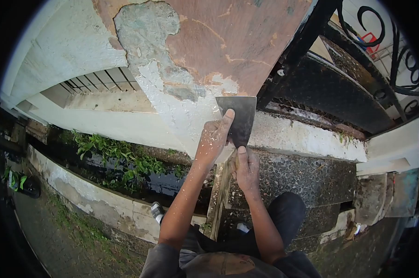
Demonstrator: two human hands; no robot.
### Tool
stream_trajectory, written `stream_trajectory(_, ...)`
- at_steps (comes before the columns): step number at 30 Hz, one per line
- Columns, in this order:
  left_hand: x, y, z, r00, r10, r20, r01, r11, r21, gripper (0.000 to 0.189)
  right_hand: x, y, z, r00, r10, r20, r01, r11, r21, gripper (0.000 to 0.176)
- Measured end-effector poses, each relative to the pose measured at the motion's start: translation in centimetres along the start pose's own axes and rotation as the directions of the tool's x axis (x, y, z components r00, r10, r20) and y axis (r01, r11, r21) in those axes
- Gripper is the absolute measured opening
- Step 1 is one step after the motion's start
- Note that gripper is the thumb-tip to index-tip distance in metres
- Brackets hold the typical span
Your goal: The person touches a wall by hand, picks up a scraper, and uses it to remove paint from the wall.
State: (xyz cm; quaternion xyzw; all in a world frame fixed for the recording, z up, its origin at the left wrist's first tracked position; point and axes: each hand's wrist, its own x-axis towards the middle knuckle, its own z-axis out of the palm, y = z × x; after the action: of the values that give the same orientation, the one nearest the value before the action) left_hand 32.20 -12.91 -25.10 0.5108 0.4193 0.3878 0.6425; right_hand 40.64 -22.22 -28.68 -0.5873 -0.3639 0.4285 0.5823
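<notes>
A wide scraper [243, 121] with a dark flat blade points up at the wall pillar [209, 51], its edge at the lower part of the peeling paint. My right hand [246, 169] is closed around its handle, the thumb up near the base of the blade. My left hand [217, 134] grips the blade from its left side, thumb flat on the face and the other fingers behind it. White flecks dot my left hand and forearm. Pinkish paint, a grey bare patch [142, 30] and white paint show on the pillar.
A black metal gate [330, 88] stands right of the pillar. Down to the left runs a water-filled ditch [165, 183] with green plants [121, 157] and a low concrete wall [89, 197]. Pebbled paving [297, 183] lies right of my hands. A motorbike [22, 183] is at far left.
</notes>
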Motion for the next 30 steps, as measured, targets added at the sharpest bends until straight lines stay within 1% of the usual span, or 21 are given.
stream_trajectory(1,-0.6,-0.4,-0.8,0.998,-0.064,0.025,0.065,0.997,-0.039,0.045,0.0,-0.2,-0.5,1.000,-0.002,0.017,0.002,1.000,0.017,0.040)
stream_trajectory(2,-1.4,-0.7,-1.6,0.991,-0.124,0.052,0.127,0.989,-0.075,0.045,-0.3,-0.8,-0.9,1.000,-0.020,-0.022,0.021,0.998,0.051,0.042)
stream_trajectory(3,-2.0,-1.1,-2.5,0.980,-0.180,0.083,0.188,0.976,-0.107,0.045,-0.3,-1.0,-1.8,0.999,-0.050,-0.015,0.051,0.996,0.074,0.042)
stream_trajectory(4,-2.4,-1.5,-3.4,0.993,-0.114,0.009,0.114,0.992,-0.056,0.042,-0.1,-1.1,-3.1,0.997,-0.080,-0.006,0.080,0.992,0.094,0.042)
stream_trajectory(5,-2.4,-1.7,-3.6,0.995,-0.009,-0.100,0.007,1.000,-0.017,0.043,0.1,-1.1,-4.1,0.994,-0.110,0.003,0.109,0.988,0.113,0.043)
stream_trajectory(7,-2.8,-0.8,-3.4,0.932,0.207,-0.298,-0.188,0.978,0.091,0.045,1.0,-0.4,-5.2,0.988,-0.153,-0.002,0.151,0.976,0.156,0.044)
stream_trajectory(8,-3.2,0.2,-3.2,0.924,0.255,-0.286,-0.199,0.957,0.210,0.039,1.6,0.2,-5.5,0.985,-0.175,-0.002,0.172,0.969,0.176,0.044)
stream_trajectory(9,-3.0,1.1,-2.5,0.803,0.512,-0.305,-0.357,0.823,0.441,0.041,2.0,1.2,-5.5,0.980,-0.192,-0.043,0.197,0.963,0.184,0.044)
stream_trajectory(10,-2.1,2.1,-1.2,0.629,0.734,-0.255,-0.449,0.611,0.652,0.045,2.5,2.2,-5.4,0.974,-0.209,-0.081,0.221,0.956,0.191,0.043)
stream_trajectory(11,-1.4,2.4,-0.2,0.430,0.893,-0.135,-0.449,0.342,0.826,0.050,2.7,3.3,-5.4,0.970,-0.215,-0.112,0.235,0.949,0.210,0.042)
stream_trajectory(12,-0.5,2.0,0.4,0.469,0.883,-0.001,-0.434,0.231,0.871,0.056,2.7,3.4,-5.4,0.977,-0.194,-0.093,0.210,0.954,0.212,0.042)
stream_trajectory(14,1.2,-0.4,1.1,0.546,0.798,0.256,-0.424,-0.001,0.906,0.070,2.6,3.3,-5.6,0.986,-0.154,-0.060,0.163,0.963,0.213,0.041)
stream_trajectory(17,2.2,-6.6,0.5,0.620,0.780,0.085,-0.296,0.132,0.946,0.076,2.6,2.1,-5.3,0.986,-0.157,-0.064,0.167,0.958,0.232,0.039)
stream_trajectory(18,1.4,-7.1,0.4,0.700,0.707,-0.100,-0.247,0.371,0.895,0.076,2.7,1.9,-5.3,0.984,-0.171,-0.050,0.178,0.953,0.245,0.039)
stream_trajectory(19,0.6,-7.8,0.2,0.767,0.585,-0.262,-0.178,0.587,0.790,0.077,2.7,1.9,-5.4,0.982,-0.183,-0.040,0.187,0.948,0.258,0.039)
stream_trajectory(20,0.8,-9.5,-0.5,0.764,0.524,-0.376,-0.151,0.712,0.686,0.075,2.6,1.9,-5.5,0.981,-0.194,-0.030,0.195,0.943,0.269,0.039)
stream_trajectory(23,-0.5,-8.6,-0.9,0.726,0.595,-0.345,-0.171,0.643,0.746,0.073,2.5,1.6,-5.6,0.958,-0.286,-0.012,0.283,0.942,0.179,0.038)
stream_trajectory(24,-0.9,-7.3,-0.6,0.673,0.700,-0.239,-0.261,0.527,0.809,0.070,2.4,1.6,-5.5,0.958,-0.286,-0.012,0.284,0.941,0.185,0.038)
stream_trajectory(27,-1.6,-3.5,0.9,0.589,0.803,-0.090,-0.337,0.346,0.875,0.067,2.5,1.4,-5.3,0.960,-0.279,-0.017,0.277,0.939,0.203,0.037)
stream_trajectory(28,-1.3,-2.8,1.7,0.498,0.864,-0.072,-0.378,0.291,0.879,0.065,2.6,1.4,-5.2,0.962,-0.271,-0.026,0.270,0.939,0.211,0.037)
stream_trajectory(30,0.2,-2.7,2.7,0.477,0.863,0.164,-0.454,0.083,0.887,0.064,2.8,1.1,-5.0,0.965,-0.255,-0.053,0.260,0.932,0.251,0.037)
